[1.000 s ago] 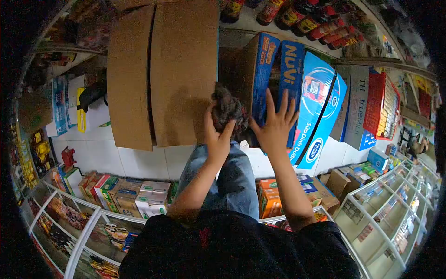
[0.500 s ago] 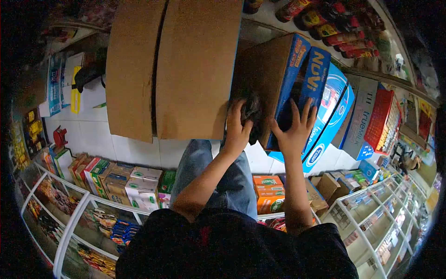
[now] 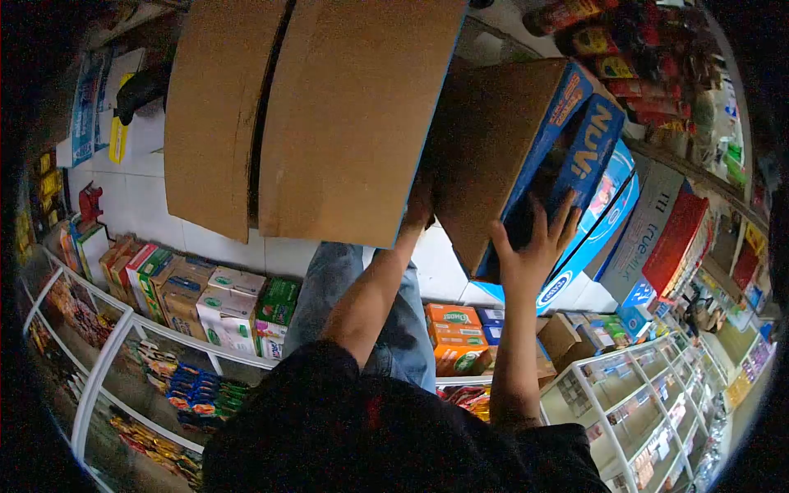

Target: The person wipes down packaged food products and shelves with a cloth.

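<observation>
A large brown cardboard box [image 3: 345, 123] with a dark slit down it stands in front of me, over my legs. My left hand [image 3: 417, 209] reaches into the shadowed gap between this box and the NuVi carton [image 3: 493, 148]; its fingers are hidden there. The NuVi carton is brown with blue printed edges and leans at an angle. On its blue side rests my right hand [image 3: 532, 251], fingers spread and stretched upward, touching the surface.
Blue-and-white cartons [image 3: 604, 201] and a grey TH true MILK box [image 3: 645, 222] stand to the right. Orange boxes [image 3: 454, 337] and white cartons [image 3: 233, 312] line the floor. Glass display cases [image 3: 633, 378] lie nearest me. Bottles [image 3: 608, 41] fill a shelf at upper right.
My left hand has gone deeper into the gap, and the dark crumpled thing beside it is out of sight. The NuVi carton appears further right and more tilted, with my right hand still on it.
</observation>
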The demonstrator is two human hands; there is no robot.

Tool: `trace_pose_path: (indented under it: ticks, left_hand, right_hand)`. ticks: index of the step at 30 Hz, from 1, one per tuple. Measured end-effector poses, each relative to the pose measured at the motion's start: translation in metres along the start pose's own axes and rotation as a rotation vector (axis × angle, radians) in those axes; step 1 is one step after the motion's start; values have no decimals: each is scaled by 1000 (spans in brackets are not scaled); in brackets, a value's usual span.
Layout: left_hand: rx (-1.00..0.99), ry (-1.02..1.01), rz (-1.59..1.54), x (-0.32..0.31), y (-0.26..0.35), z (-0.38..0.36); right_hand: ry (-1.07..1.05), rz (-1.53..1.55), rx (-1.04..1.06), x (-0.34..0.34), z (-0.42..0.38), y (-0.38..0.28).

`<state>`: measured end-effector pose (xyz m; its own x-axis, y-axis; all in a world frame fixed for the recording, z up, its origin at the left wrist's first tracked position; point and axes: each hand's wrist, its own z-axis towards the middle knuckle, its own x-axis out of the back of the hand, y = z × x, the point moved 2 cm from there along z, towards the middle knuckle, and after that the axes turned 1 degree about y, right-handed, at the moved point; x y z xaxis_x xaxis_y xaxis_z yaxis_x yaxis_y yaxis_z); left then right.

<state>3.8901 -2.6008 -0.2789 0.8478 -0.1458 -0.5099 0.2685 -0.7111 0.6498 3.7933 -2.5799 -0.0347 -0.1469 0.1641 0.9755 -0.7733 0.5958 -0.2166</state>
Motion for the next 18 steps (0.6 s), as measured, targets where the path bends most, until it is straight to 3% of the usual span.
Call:
trace_pose_path:
  ticks: [2, 5, 8, 11, 14, 15, 17, 18]
  left_hand:
    - [-82, 3, 30, -30, 29, -4]
    - [-488, -39, 564, -108, 155, -46]
    - [-455, -36, 450, -127, 173, -1]
    - [-396, 95, 214, -108, 103, 85]
    - [-355, 119, 248, -106, 97, 81]
    - [-346, 128, 259, -111, 108, 75]
    - [-611, -74, 476, -147, 188, 29]
    - [-556, -93, 449, -153, 201, 34]
  right_hand:
    - [-1, 13, -15, 0, -2, 0]
    - [14, 38, -21, -1, -1, 1]
    - [-2, 32, -37, 1, 0, -2]
    - [-8, 15, -28, -1, -1, 1]
    - [-31, 1, -33, 0, -1, 0]
    - [-28, 3, -28, -1, 2, -1]
    - [-18, -7, -22, -1, -1, 0]
    - [-24, -19, -6, -3, -3, 3]
